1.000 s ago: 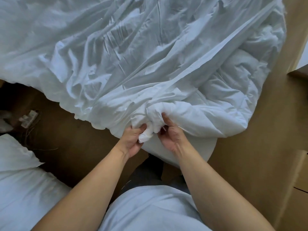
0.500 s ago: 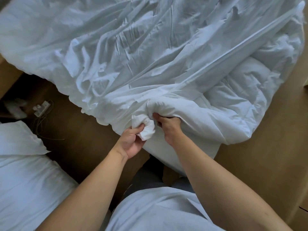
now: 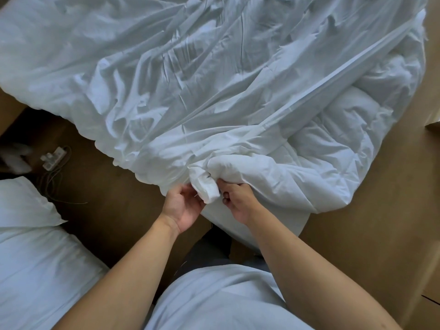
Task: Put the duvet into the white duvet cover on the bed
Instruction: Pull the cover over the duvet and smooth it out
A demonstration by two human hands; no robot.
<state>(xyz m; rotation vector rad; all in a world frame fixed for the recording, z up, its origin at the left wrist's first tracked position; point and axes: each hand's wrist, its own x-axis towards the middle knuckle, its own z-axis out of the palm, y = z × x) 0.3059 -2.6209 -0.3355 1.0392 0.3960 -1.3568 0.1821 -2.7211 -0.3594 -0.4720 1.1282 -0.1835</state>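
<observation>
The white duvet cover [image 3: 190,75] lies wrinkled across the bed and fills the upper view. The puffy quilted duvet [image 3: 338,144] shows at the right, outside the cover's open edge. A bunched corner of white fabric [image 3: 206,188] sticks out at the bed's near edge. My left hand [image 3: 184,206] is at the left of that corner, fingers curled against it. My right hand [image 3: 238,201] grips the fabric just right of the corner, fingers curled into it.
A white pillow [image 3: 26,206] and more white bedding [image 3: 40,277] lie at the lower left. A white power strip [image 3: 53,157] with thin cables sits on the brown floor [image 3: 112,198]. Wooden furniture [image 3: 432,270] stands at the right edge.
The bunched corner now stands out between my hands; my right hand has shifted to its right side. The view has tilted slightly, showing more bed.
</observation>
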